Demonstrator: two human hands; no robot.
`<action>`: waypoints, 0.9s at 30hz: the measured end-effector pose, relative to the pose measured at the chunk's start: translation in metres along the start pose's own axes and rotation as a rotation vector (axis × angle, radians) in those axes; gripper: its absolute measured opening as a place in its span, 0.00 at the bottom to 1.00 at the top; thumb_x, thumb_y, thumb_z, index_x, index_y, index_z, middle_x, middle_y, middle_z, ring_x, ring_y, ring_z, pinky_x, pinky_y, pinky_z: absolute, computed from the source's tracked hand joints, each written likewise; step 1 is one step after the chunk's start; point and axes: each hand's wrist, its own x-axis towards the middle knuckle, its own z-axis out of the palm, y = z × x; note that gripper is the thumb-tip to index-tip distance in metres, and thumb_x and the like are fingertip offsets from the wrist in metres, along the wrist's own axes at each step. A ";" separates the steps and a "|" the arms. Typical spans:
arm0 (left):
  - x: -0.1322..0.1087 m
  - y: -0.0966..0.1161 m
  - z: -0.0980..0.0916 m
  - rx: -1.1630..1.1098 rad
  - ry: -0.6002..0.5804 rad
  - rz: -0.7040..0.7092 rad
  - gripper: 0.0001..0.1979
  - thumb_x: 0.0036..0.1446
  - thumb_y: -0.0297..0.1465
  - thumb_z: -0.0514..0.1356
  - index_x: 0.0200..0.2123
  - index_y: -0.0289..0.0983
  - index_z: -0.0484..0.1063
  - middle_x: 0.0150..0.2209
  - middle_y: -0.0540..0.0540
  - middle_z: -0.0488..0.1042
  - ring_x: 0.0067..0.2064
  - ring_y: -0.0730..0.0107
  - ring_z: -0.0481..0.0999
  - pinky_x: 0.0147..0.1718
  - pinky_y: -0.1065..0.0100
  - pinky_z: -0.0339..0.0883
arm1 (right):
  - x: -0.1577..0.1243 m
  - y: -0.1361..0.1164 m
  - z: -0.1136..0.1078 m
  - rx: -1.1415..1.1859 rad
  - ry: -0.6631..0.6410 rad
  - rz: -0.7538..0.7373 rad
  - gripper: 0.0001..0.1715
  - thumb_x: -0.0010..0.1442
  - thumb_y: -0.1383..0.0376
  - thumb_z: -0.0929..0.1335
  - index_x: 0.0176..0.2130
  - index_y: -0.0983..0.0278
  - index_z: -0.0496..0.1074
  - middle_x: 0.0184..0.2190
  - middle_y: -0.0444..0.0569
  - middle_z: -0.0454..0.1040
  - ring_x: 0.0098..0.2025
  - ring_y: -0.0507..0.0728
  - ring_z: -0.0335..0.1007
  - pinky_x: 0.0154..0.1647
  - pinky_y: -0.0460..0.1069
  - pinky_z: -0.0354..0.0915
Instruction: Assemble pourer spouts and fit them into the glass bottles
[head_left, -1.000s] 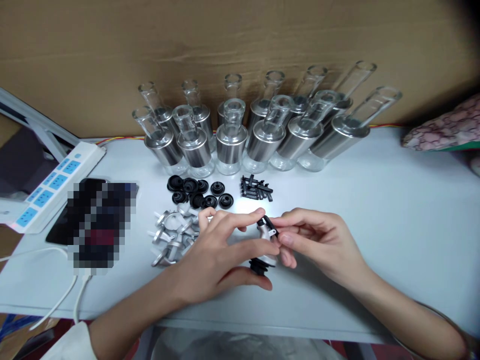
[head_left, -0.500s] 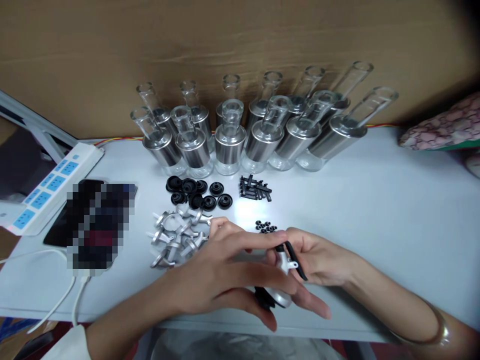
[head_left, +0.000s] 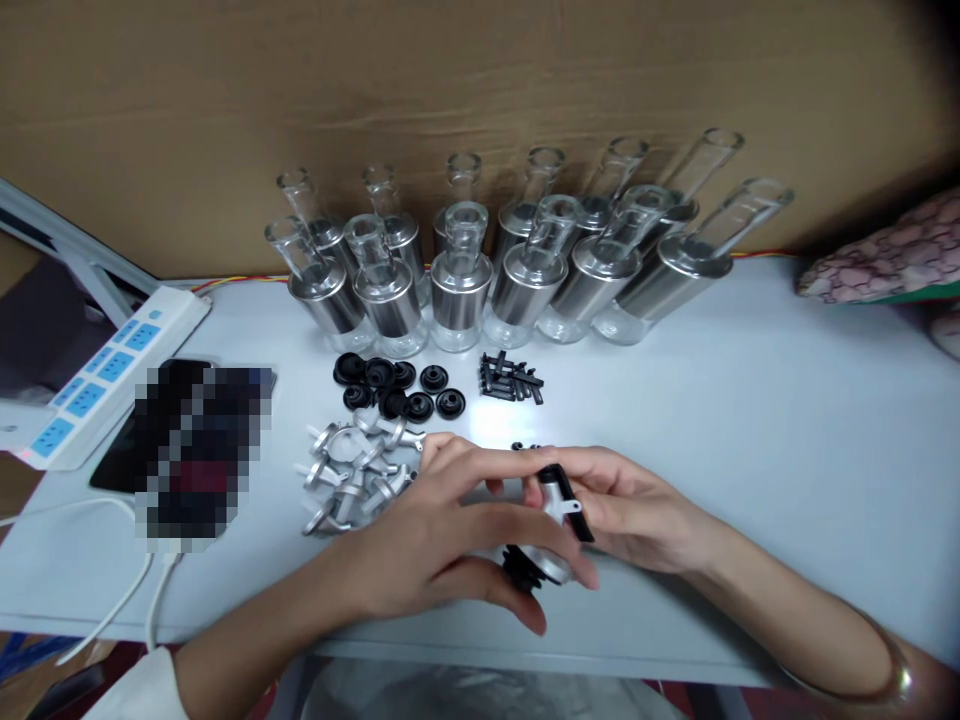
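Between my hands is a silver pourer spout [head_left: 549, 563] with a ribbed black stopper [head_left: 519, 570] at its base. My left hand [head_left: 435, 540] is curled round the spout, forefinger by its black tip and thumb under the stopper. A slim black lever [head_left: 574, 518] lies along the spout beside its small eyelet tab. My right hand [head_left: 645, 505] pinches the lever and upper spout; some of its fingertips are hidden. Left of my left hand is a pile of silver spouts [head_left: 349, 490]. Small black tips [head_left: 517, 446] are partly covered by my right hand.
Two rows of glass bottles with steel sleeves [head_left: 461, 290] stand along the cardboard [head_left: 480, 80]. Before them lie black stoppers [head_left: 433, 378] and black levers [head_left: 510, 382]. A power strip [head_left: 97, 375], a phone [head_left: 116, 455] and white cables [head_left: 156, 590] are at left.
Both hands have shifted slightly up and left with the spout. The lever now lies closer along the spout, and my left fingers are more curled. My right hand covers more of the small tips.
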 end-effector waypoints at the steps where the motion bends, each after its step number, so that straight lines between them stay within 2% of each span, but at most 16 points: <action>1: 0.000 0.000 0.001 0.025 0.013 0.015 0.16 0.62 0.44 0.55 0.42 0.42 0.77 0.53 0.44 0.71 0.40 0.69 0.70 0.43 0.66 0.59 | -0.001 -0.001 -0.001 -0.004 -0.003 0.007 0.17 0.53 0.57 0.75 0.40 0.66 0.78 0.26 0.45 0.75 0.23 0.48 0.69 0.27 0.45 0.66; 4: -0.003 -0.003 0.003 0.120 0.055 0.061 0.17 0.62 0.45 0.54 0.44 0.42 0.76 0.54 0.44 0.72 0.43 0.67 0.71 0.45 0.64 0.57 | -0.004 -0.003 -0.005 -0.046 -0.012 0.008 0.17 0.56 0.57 0.73 0.42 0.65 0.79 0.26 0.46 0.76 0.23 0.51 0.73 0.27 0.46 0.69; 8: -0.005 -0.005 0.005 0.172 0.071 0.086 0.16 0.61 0.45 0.56 0.45 0.43 0.74 0.54 0.45 0.73 0.46 0.67 0.71 0.47 0.64 0.55 | -0.004 -0.004 -0.008 -0.093 -0.026 -0.045 0.14 0.57 0.61 0.73 0.43 0.63 0.79 0.25 0.45 0.76 0.23 0.49 0.73 0.25 0.43 0.66; 13: -0.002 -0.003 0.004 0.149 0.061 0.073 0.18 0.62 0.46 0.54 0.44 0.42 0.75 0.56 0.44 0.72 0.48 0.66 0.70 0.47 0.64 0.58 | -0.003 -0.004 -0.007 -0.139 -0.007 -0.088 0.14 0.56 0.61 0.74 0.44 0.63 0.80 0.23 0.43 0.75 0.21 0.46 0.69 0.26 0.42 0.65; 18: -0.003 -0.003 0.003 0.152 0.003 0.040 0.18 0.59 0.46 0.57 0.46 0.44 0.75 0.58 0.44 0.69 0.48 0.64 0.70 0.48 0.63 0.58 | -0.004 -0.004 -0.006 -0.185 0.027 -0.080 0.15 0.56 0.59 0.74 0.43 0.64 0.80 0.22 0.43 0.74 0.22 0.47 0.68 0.27 0.43 0.64; 23: -0.005 -0.005 0.006 0.093 0.063 0.052 0.19 0.60 0.46 0.55 0.46 0.41 0.73 0.61 0.40 0.63 0.48 0.65 0.70 0.49 0.63 0.58 | -0.003 -0.001 -0.008 -0.174 0.043 -0.072 0.18 0.55 0.58 0.74 0.44 0.65 0.79 0.21 0.43 0.73 0.21 0.47 0.66 0.26 0.43 0.63; 27: -0.005 -0.005 0.006 0.090 0.043 0.026 0.17 0.60 0.44 0.57 0.47 0.42 0.71 0.62 0.40 0.61 0.48 0.64 0.70 0.50 0.62 0.60 | -0.003 0.001 -0.009 -0.165 0.049 -0.087 0.20 0.55 0.57 0.74 0.45 0.65 0.79 0.21 0.43 0.72 0.21 0.46 0.65 0.26 0.44 0.62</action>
